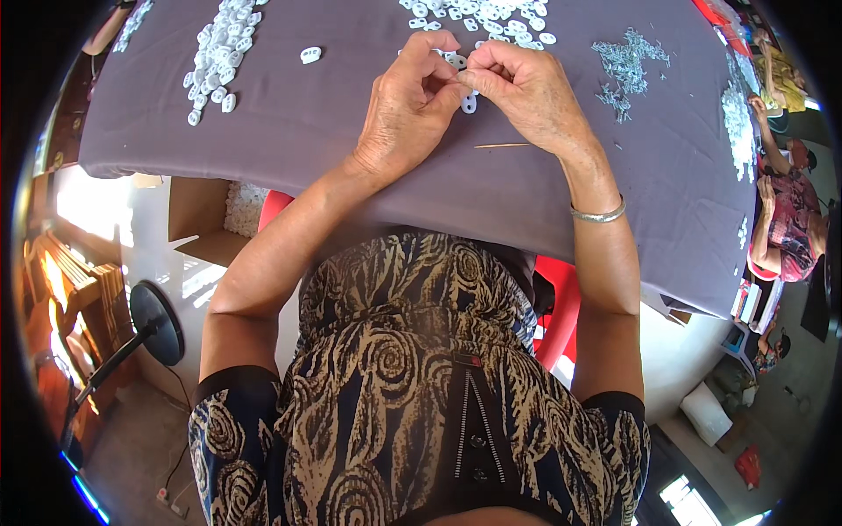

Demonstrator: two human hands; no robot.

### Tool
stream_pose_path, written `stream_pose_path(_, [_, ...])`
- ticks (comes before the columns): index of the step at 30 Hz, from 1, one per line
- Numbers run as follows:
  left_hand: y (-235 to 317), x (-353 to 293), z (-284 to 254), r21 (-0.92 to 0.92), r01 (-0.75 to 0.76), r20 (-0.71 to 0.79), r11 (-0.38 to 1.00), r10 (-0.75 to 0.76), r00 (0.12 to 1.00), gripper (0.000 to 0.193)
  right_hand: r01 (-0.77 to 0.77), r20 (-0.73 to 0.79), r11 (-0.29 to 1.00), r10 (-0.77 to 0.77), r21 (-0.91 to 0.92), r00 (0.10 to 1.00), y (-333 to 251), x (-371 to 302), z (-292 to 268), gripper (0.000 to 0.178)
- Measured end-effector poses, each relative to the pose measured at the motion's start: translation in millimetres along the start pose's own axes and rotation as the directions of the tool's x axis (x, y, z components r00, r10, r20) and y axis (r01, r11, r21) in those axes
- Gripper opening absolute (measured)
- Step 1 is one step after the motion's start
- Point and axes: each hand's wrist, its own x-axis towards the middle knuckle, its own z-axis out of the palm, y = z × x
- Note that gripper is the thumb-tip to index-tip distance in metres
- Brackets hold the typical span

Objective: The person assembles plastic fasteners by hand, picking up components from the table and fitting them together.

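Note:
My left hand point(405, 110) and my right hand point(533, 95) meet fingertip to fingertip above the dark tablecloth point(289, 114). Both are closed in a pinch, and whatever lies between the fingertips is too small and hidden to make out. A white plastic piece with dark holes point(455, 61) shows between the hands, partly covered by fingers. Just below the fingertips is another white two-holed piece point(469, 104). Closer to me, a thin wooden stick point(502, 145) lies by my right wrist, which wears a metal bangle point(599, 213).
White pieces form a heap point(224, 57) at the left and another point(491, 12) at the far middle. One piece point(311, 55) lies alone. Small metal screws or pins point(630, 70) are piled right. People point(785, 206) sit beyond the right edge; a black round-based stand point(158, 323) is at left.

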Motion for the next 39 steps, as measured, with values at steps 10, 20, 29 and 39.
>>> stream_pose_path(10, [-0.6,4.4,-5.8,0.011,-0.029,-0.024,1.000,0.030,0.999,0.035,-0.022,-0.139,0.986,0.046,0.168,0.989,10.0,1.7,-20.4,0.011])
stream_pose_path(20, [-2.2,9.8,-15.2,0.041,-0.015,-0.089,0.999,0.018,0.996,0.036,0.123,0.125,0.992,-0.121,-0.008,0.985,3.8,-11.5,-11.3,0.018])
stream_pose_path(29, [-2.2,9.8,-15.0,0.012,-0.023,-0.107,1.000,0.025,0.994,0.034,0.278,0.097,0.912,-0.261,-0.303,0.961,8.3,-10.5,3.6,0.027])
stream_pose_path(39, [-4.9,9.0,-13.8,0.051,-0.027,-0.109,0.998,0.033,0.994,0.034,0.299,0.057,0.819,-0.312,-0.490,0.948,0.4,-18.2,11.4,0.016])
